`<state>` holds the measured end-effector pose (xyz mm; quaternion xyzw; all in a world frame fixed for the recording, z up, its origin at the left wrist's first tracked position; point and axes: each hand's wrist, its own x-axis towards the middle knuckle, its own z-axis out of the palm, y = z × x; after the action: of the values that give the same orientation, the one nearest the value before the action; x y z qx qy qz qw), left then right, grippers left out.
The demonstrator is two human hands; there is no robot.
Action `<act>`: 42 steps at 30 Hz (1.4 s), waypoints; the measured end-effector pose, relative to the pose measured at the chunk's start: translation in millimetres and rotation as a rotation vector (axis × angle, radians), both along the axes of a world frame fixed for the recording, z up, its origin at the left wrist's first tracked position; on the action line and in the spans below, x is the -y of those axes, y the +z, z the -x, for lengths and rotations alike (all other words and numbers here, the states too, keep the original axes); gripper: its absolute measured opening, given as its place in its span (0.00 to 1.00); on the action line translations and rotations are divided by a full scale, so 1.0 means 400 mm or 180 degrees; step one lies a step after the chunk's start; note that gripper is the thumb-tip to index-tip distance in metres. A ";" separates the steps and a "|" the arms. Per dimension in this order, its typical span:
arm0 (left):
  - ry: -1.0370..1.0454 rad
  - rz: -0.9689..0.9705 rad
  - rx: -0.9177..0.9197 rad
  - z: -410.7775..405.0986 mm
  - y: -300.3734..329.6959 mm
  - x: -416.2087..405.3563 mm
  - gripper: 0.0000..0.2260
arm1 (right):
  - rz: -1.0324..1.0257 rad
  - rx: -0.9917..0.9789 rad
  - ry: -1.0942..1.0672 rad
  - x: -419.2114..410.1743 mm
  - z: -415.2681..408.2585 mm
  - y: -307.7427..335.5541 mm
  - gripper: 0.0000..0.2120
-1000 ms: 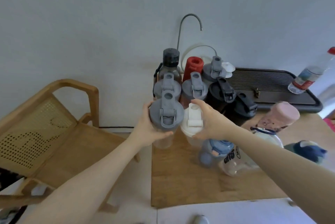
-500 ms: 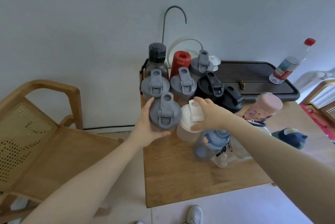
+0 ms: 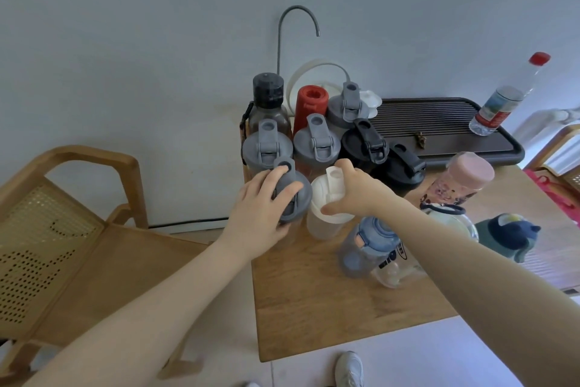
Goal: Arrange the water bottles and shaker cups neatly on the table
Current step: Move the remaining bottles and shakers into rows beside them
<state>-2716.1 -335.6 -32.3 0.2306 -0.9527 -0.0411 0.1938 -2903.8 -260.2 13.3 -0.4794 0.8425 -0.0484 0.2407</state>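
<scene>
My left hand (image 3: 260, 211) grips the lid of a grey-lidded shaker cup (image 3: 296, 198) that stands at the left edge of the wooden table (image 3: 314, 308). Beside it stands a white-lidded shaker cup (image 3: 323, 223), with my right hand (image 3: 357, 192) closed over its lid. Behind them stand two more grey-lidded shakers (image 3: 266, 148) (image 3: 317, 148), a third grey one (image 3: 348, 107), two black-lidded shakers (image 3: 364, 145) (image 3: 405, 167), a dark bottle (image 3: 268, 98) and a red bottle (image 3: 310, 104). A blue-lidded clear bottle (image 3: 373, 245) lies on its side under my right forearm.
A pink-lidded bottle (image 3: 461, 182), a clear jug (image 3: 452, 217) and a navy-capped bottle (image 3: 508, 239) are at the right. A dark slatted tray (image 3: 439, 123) carries a red-capped plastic bottle (image 3: 505, 98). A wooden cane chair (image 3: 62, 229) stands left of the table; a shoe (image 3: 350, 368) shows below.
Both cups have come down onto the table in front of the row. My left hand has shifted from the side of the grey cup to the top of its lid.
</scene>
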 end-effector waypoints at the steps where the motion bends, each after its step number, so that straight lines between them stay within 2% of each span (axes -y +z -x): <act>1: 0.0047 -0.0018 0.0004 0.002 0.001 0.000 0.32 | 0.0017 0.0003 -0.0007 -0.001 -0.001 0.000 0.40; 7: -0.0048 -0.0151 0.0083 0.014 0.008 0.019 0.31 | 0.0099 0.0011 -0.0066 -0.012 -0.002 -0.008 0.43; 11: -0.0109 -0.0208 0.0195 0.008 0.015 0.017 0.32 | 0.0012 -0.0206 0.0033 -0.023 -0.007 -0.009 0.45; 15: -0.0132 -0.0311 -0.0033 0.002 0.022 0.006 0.35 | 0.0106 -0.0395 -0.0019 -0.054 0.009 0.036 0.34; 18: -0.0486 0.0059 -0.0398 0.018 0.033 -0.021 0.27 | 0.0429 -0.0338 -0.0169 -0.101 0.049 0.100 0.20; 20: -0.0937 0.0088 -0.0566 0.042 0.036 -0.049 0.21 | 0.0611 -0.0252 -0.0207 -0.133 0.071 0.145 0.16; 22: -0.1322 -0.0168 -0.0494 0.071 0.031 -0.081 0.19 | 0.0665 -0.0238 -0.0136 -0.157 0.085 0.173 0.14; 24: -0.1476 -0.0527 -0.0180 0.103 0.025 -0.117 0.21 | 0.0648 -0.0243 -0.0016 -0.172 0.096 0.184 0.14; 26: -0.1374 -0.0857 0.0276 0.136 0.019 -0.148 0.26 | 0.0438 -0.0072 0.0088 -0.187 0.111 0.182 0.16; 28: -0.1213 -0.1036 0.0562 0.165 0.012 -0.169 0.31 | -0.0091 0.0107 0.0325 -0.211 0.129 0.174 0.22; 30: -0.1067 -0.1137 0.0493 0.187 0.016 -0.183 0.33 | -0.0598 0.0178 0.0597 -0.241 0.151 0.161 0.34; 32: -0.0911 -0.1218 0.0315 0.206 0.020 -0.191 0.34 | -0.0737 0.0230 0.0736 -0.268 0.170 0.155 0.42; 35: -0.0830 -0.1145 0.0083 0.229 0.026 -0.210 0.34 | -0.0674 0.0125 0.0885 -0.295 0.199 0.146 0.45; 38: -0.0904 -0.1152 -0.0006 0.255 0.039 -0.244 0.36 | -0.0482 -0.0047 0.1040 -0.302 0.219 0.134 0.37; 42: -0.0832 -0.1700 -0.0164 0.290 0.069 -0.315 0.40 | -0.0331 0.0004 0.1203 -0.304 0.241 0.133 0.24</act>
<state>-2832.1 -209.7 -4.6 0.1476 -0.9245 -0.3208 0.1435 -3000.1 -138.6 66.5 -0.6160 0.7387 0.0410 0.2704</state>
